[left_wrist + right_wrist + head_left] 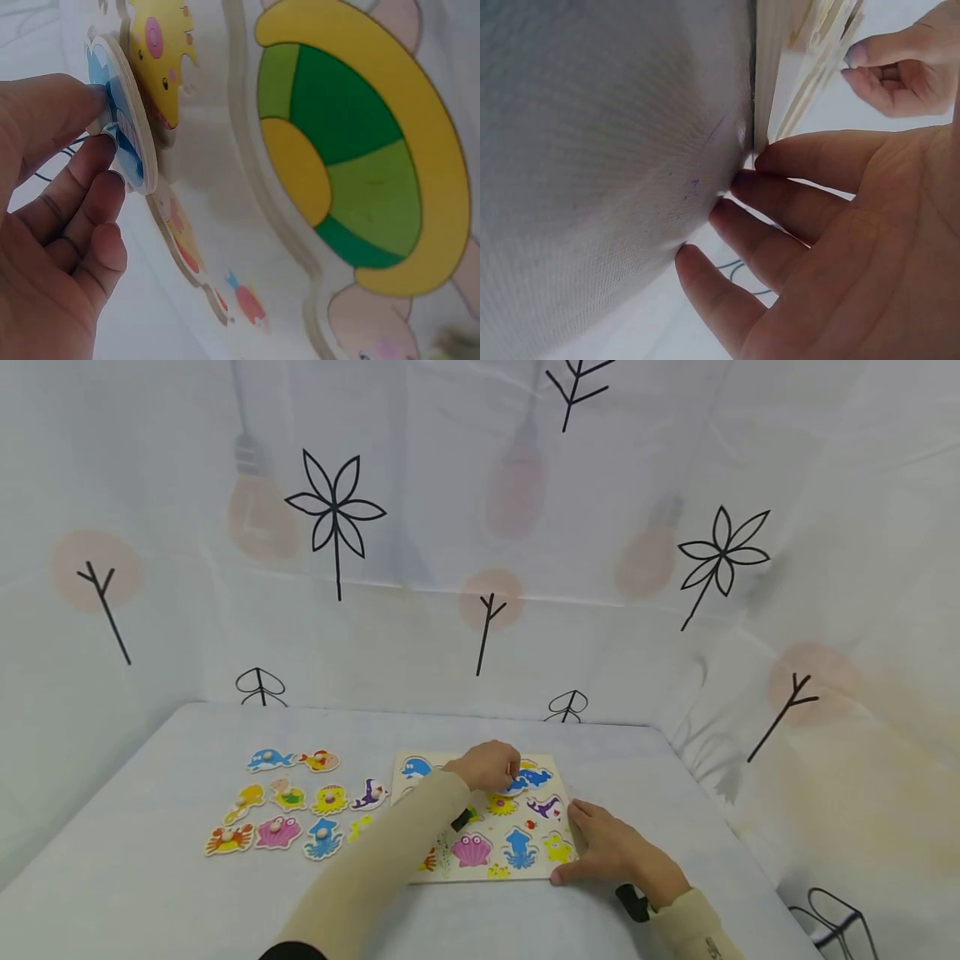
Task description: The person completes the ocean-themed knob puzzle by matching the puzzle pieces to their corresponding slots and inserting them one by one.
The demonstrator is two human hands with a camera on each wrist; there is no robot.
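Note:
A pale wooden puzzle board printed with sea animals lies flat on the white table. My left hand reaches over the board's far part. Between thumb and fingers it pinches a blue puzzle piece, which is tilted close over the board's surface. Pictures of a green and yellow turtle and a yellow animal show beside it. My right hand lies at the board's near right corner, thumb at the front edge. Its fingers stretch along the side, tips on the tablecloth.
Left of the board lie several loose knobbed pieces, among them a blue whale, a red and yellow fish, a crab, a pink shell and a blue squid. The left forearm hides part of the board. Printed white cloth hangs around the table.

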